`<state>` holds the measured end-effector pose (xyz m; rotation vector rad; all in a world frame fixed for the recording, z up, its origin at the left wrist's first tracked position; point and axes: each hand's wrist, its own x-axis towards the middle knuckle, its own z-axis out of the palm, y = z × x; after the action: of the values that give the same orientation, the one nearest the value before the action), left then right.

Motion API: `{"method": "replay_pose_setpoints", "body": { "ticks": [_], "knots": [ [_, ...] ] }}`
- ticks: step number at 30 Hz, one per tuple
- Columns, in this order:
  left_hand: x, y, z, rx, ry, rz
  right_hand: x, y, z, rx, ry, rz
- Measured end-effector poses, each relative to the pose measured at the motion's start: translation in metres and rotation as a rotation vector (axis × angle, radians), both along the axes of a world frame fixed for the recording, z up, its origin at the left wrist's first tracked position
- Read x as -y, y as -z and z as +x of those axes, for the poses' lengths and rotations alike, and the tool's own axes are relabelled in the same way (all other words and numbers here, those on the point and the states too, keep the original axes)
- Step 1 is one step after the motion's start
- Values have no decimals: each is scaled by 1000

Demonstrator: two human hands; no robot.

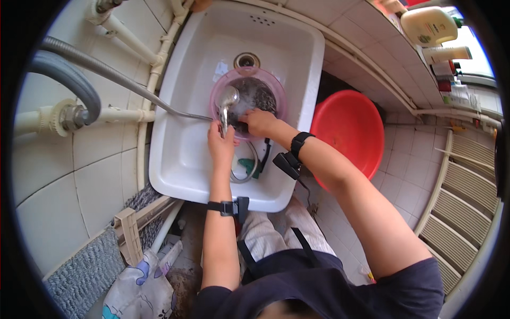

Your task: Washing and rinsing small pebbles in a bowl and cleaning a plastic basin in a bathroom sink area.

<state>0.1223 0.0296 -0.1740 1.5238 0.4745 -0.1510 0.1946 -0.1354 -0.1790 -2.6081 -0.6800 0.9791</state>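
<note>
My left hand (221, 144) grips the handle of a chrome shower head (229, 100), which is tilted over a translucent pink basin (281, 85). Water sprays from it onto a dark, speckled, wet mass (255, 89) in the basin; whether that is cloth or something else I cannot tell. My right hand (259, 123) reaches over the basin's near right side, its fingertips at the dark contents and partly hidden by spray. The basin sits in a large white ceramic sink (191, 159), just below the drain (247, 60). A metal shower hose (175, 111) runs in over the sink's left rim.
A large red plastic tub (350, 131) stands on the floor right of the sink. A green object (249, 165) lies in the sink's near end beside a loop of hose. Pipes (119, 115) line the left wall. Bottles (430, 26) crowd the right ledge.
</note>
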Motion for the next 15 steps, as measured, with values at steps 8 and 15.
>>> {"method": "replay_pose_setpoints", "body": {
  "ticks": [8,15],
  "knots": [
    [-8,-3,-6,-19,-53,32,7,10,43,353,206,123],
    [3,-2,6,2,-40,-7,30,-2,5,141,-85,135]
  ]
}}
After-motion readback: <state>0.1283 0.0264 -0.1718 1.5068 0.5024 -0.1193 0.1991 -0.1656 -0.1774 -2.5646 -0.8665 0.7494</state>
